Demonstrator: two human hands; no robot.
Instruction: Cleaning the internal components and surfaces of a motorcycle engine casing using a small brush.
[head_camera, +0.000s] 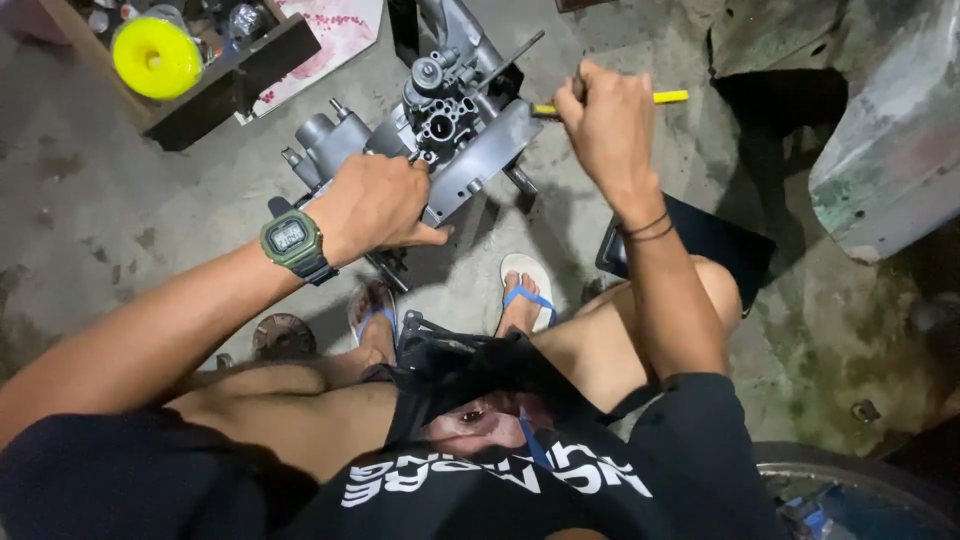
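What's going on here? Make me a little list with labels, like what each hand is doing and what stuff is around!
Place: rough concrete floor, seen from above
Main thing: grey metal engine part standing on the floor
Left hand: resting on the engine part, steadying it; green wristwatch on that wrist
Right hand: closed around a yellow-handled tool pointed at the engine part
Feet: blue-strapped sandals just below the engine part
Nearby: yellow round spool in a box at top left; black flat tray beside the right knee
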